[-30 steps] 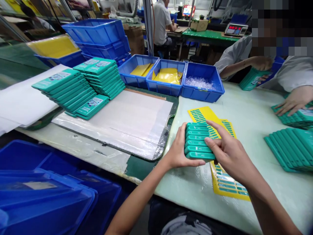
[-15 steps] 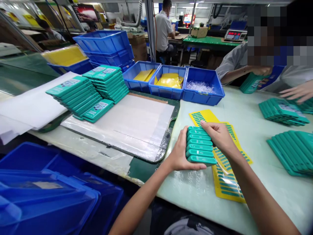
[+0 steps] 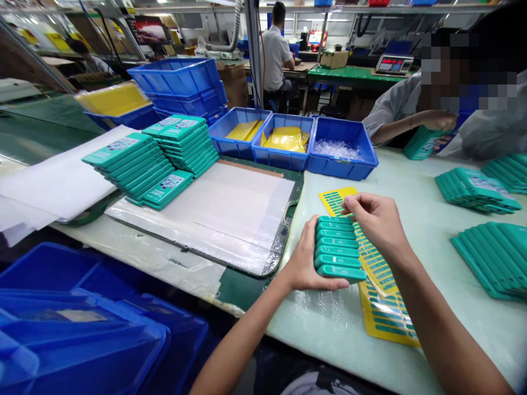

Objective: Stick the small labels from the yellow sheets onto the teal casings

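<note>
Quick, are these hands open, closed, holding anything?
Left hand: closed on a stack of flat green plastic cases.
Right hand: closed in a pinch; whether it holds anything cannot be told.

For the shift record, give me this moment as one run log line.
left hand: gripping green case stack | right hand: pinched near stack's far end, any held item unclear | yellow sheets: on table

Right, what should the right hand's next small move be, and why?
I'd probably lower the right hand onto the farthest green case in the stack that the left hand grips: the right's pinched fingertips are close by. Whether they hold anything is unclear.
</note>
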A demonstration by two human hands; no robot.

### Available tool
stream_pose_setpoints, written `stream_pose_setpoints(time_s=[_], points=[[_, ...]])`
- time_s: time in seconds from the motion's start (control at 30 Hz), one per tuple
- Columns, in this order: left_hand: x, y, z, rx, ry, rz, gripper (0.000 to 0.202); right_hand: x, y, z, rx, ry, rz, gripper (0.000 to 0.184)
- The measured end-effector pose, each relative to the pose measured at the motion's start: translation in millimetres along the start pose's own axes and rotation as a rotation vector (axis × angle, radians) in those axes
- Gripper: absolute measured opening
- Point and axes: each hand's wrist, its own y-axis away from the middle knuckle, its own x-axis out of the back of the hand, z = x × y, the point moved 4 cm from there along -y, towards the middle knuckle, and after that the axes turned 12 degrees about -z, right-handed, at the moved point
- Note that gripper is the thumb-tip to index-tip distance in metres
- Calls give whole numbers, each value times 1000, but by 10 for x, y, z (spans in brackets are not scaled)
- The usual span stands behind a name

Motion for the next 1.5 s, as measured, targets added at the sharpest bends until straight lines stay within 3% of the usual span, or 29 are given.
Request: stream_pose_setpoints(time_s=[0.1, 0.13, 0.23, 0.27, 0.3, 0.4, 0.47, 0.63, 0.77, 0.8, 0.97, 1.03, 1.1, 1.2, 1.27, 1.33, 1.43, 1.5], points=[[5, -1, 22, -41, 9, 4, 153, -65, -4, -24, 77, 19, -158, 34], [7, -1, 24, -47, 14, 6, 152, -60, -4, -37, 106, 42, -139, 31], [8, 4, 1, -6, 18, 10, 158, 97, 36, -62, 167, 74, 218, 25], [5, 5, -7, 3, 22, 8, 159, 140, 58, -62, 174, 51, 304, 24], [4, 3, -11, -1, 29, 8, 159, 149, 71, -63, 181, 18, 305, 21], [3, -8, -6, -58, 30, 11, 153, 11, 96, -97, 237, -65, -11, 13], [4, -13, -14, -56, 8, 11, 153, -68, 140, -120, 282, -32, -145, 10], [1, 13, -38, 24, -2, 5, 164, 133, 175, -81, 346, 290, -95, 18], [4, 19, -34, 7, -1, 10, 164, 393, 208, -157, 321, 347, 203, 18], [5, 15, -42, 4, -5, 10, 164, 359, 224, -207, 328, 306, 191, 17], [7, -5, -87, -1, -26, 0, 156, -88, 277, -374, 430, 245, -221, 16], [11, -1, -88, 11, -15, 7, 158, -49, 260, -301, 399, 344, -215, 19], [14, 6, -74, 10, 3, 14, 159, 125, 239, -208, 354, 402, -109, 20], [14, 10, -67, 16, 7, 16, 160, 326, 251, -151, 309, 277, 54, 17], [11, 3, -81, 18, 6, 15, 162, 239, 272, -184, 295, 122, -19, 13], [6, -7, -91, -4, -1, 13, 160, 27, 294, -254, 267, 46, -175, 9], [0, -15, -100, -11, -16, 6, 158, -184, 322, -328, 205, 145, -268, 8], [0, -10, -104, 18, -15, 3, 160, -146, 333, -325, 199, 286, -250, 12]])
